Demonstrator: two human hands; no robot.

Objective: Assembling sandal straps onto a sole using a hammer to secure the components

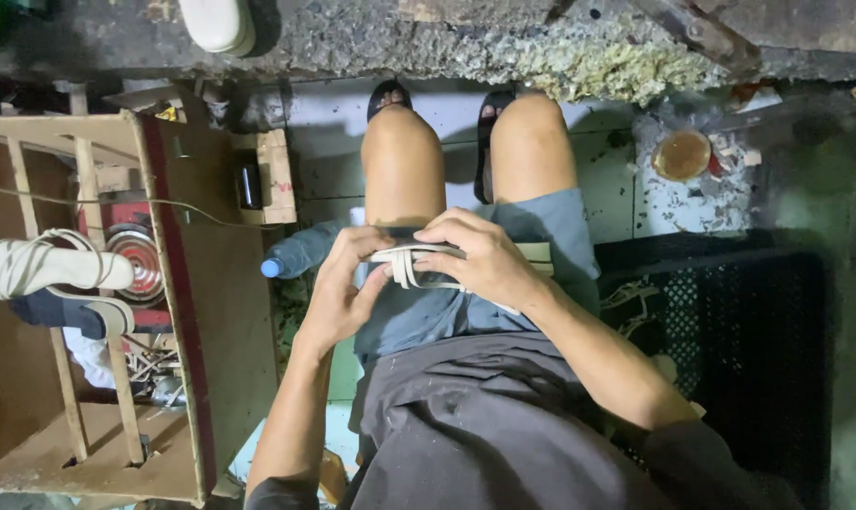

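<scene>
Nearest me is my dark shirt (503, 425), then my lap. My right hand (484, 260) curls over a dark object wound with pale straps (404, 264), its grip closed on it. My left hand (343, 288) pinches the straps from the other side. It all sits on my grey shorts (541, 236). A blue-capped bottle (296, 255) lies just left, beside a wooden frame (177, 312).

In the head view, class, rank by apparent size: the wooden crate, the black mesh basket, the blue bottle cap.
1. wooden crate
2. black mesh basket, close to it in spread, partly cut off, so unsure
3. blue bottle cap, clearly smallest
</scene>
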